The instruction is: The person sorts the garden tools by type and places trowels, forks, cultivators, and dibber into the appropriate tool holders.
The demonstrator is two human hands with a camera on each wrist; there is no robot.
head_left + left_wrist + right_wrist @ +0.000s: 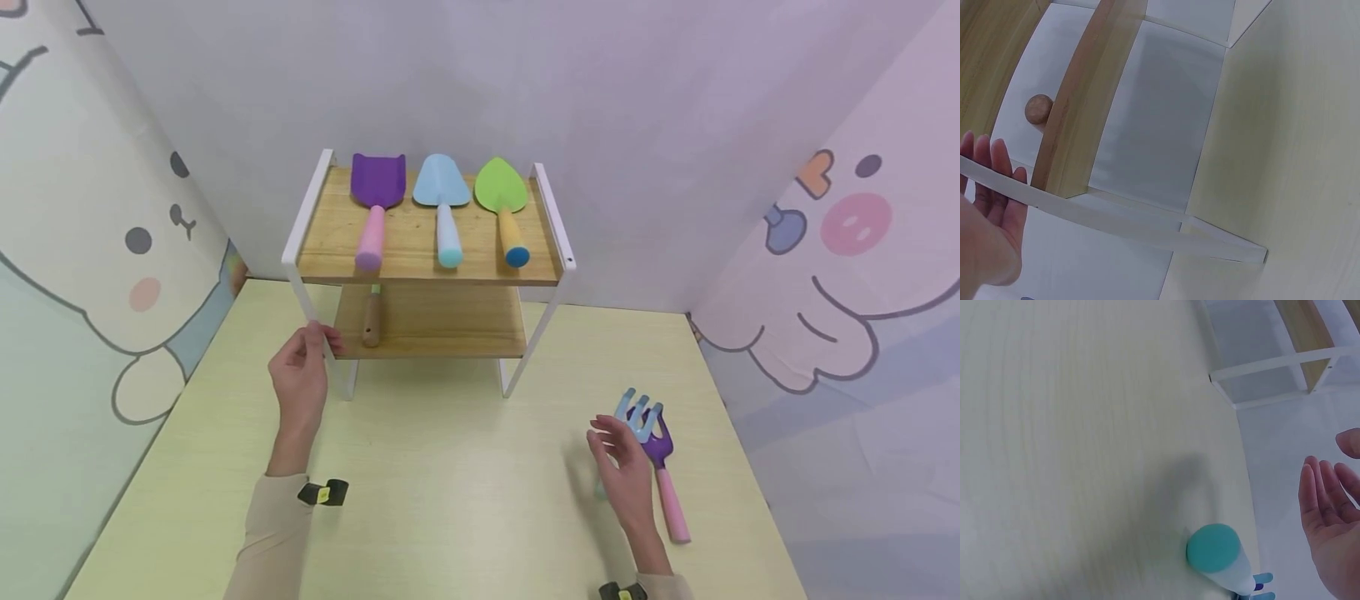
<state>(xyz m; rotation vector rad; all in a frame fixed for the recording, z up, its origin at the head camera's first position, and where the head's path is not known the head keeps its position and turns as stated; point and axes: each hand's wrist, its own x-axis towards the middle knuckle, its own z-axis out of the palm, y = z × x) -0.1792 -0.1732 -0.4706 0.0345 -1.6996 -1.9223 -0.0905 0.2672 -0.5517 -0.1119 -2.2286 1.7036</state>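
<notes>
My left hand (pixel 298 375) holds the white left front leg (pixel 1079 211) of a two-tier wooden shelf (pixel 420 268), its fingers behind the leg. On the lower board near it lies a tool with a brown wooden handle (pixel 372 321); the upper board hides its head. My right hand (pixel 624 475) hovers with fingers loosely bent and nothing in them. Below it lies a light blue hand fork (pixel 639 419), its teal handle end (pixel 1213 548) showing in the right wrist view. That fork overlaps a purple hand fork (pixel 658 448) with a pink handle.
On the top board lie a purple shovel (pixel 378 182) with a pink handle, a light blue trowel (pixel 441 183) and a green trowel (pixel 500 187) with a yellow handle. Cartoon-printed cloth (pixel 600 100) walls the pale table (pixel 450 483) at the back and both sides.
</notes>
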